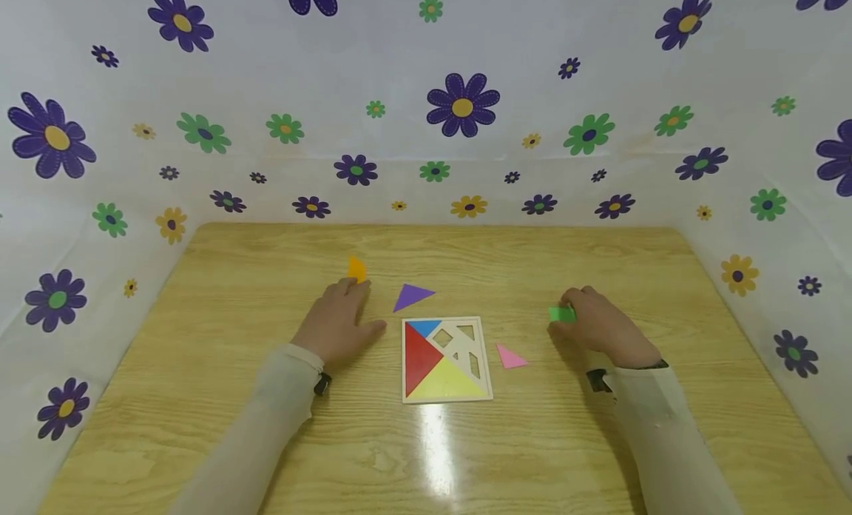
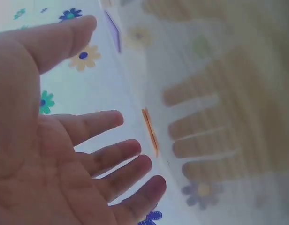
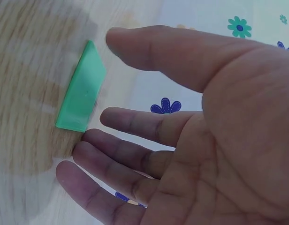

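This looks like a screened-off work spot: white flowered cloth (image 1: 266,71) walls in the wooden table (image 1: 266,278) far, left and right.

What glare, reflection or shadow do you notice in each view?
Head: bright glare on the table below the board; left wrist: blurred reflection of the left hand on the table; right wrist: soft shadows near the green piece.
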{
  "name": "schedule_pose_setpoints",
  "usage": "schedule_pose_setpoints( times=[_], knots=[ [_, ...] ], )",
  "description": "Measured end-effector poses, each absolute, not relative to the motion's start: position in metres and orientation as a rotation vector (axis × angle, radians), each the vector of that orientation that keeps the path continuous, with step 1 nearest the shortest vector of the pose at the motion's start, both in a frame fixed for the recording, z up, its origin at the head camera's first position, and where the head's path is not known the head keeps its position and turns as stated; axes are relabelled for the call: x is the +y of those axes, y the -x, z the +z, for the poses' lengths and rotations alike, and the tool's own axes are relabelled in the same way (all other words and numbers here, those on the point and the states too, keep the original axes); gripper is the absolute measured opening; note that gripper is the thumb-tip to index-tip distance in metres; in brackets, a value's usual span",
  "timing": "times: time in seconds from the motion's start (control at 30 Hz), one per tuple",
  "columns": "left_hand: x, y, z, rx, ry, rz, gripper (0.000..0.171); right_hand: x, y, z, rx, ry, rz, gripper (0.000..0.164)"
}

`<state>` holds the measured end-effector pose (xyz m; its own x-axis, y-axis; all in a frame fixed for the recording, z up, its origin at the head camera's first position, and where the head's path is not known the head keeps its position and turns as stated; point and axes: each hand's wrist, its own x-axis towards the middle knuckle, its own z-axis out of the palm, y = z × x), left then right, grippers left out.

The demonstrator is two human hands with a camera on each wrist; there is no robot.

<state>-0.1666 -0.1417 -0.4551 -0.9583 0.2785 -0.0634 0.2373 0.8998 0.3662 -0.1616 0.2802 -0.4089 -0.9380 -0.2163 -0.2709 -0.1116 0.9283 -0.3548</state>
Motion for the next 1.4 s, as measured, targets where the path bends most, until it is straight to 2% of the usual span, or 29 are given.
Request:
schedule_pose_setpoints(
  times=[0.13, 0.37, 0.5, 0.73, 1.13, 1.4],
  knots=[
    [-0.145, 0.172, -0.451, 2.910, -0.337, 0.554, 0.075, 0.281, 0.160, -0.408, 2.768, 0.240, -0.498, 0.051],
    [-0.140, 0.187, -0.445, 2.875, -0.377, 0.467, 0.074, 0.280, 0.161, -0.406, 2.810, 0.318, -0.557, 0.048],
    [-0.134, 0.206, -0.448, 2.845, -0.364, 0.477, 0.077, 0.272, 0.165, -0.405, 2.833, 0.359, -0.555, 0.047],
    [-0.108, 0.229, -0.443, 2.779, -0.366, 0.469, 0.093, 0.254, 0.170, -0.407, 2.840, 0.385, -0.570, 0.042],
    [-0.063, 0.234, -0.430, 2.738, -0.548, 0.373, 0.084, 0.234, 0.172, -0.406, 2.820, 0.408, -0.592, 0.036],
    [-0.031, 0.223, -0.421, 2.638, -0.736, 0.247, 0.079, 0.228, 0.170, -0.406, 2.858, 0.499, -0.606, 0.031]
  ],
)
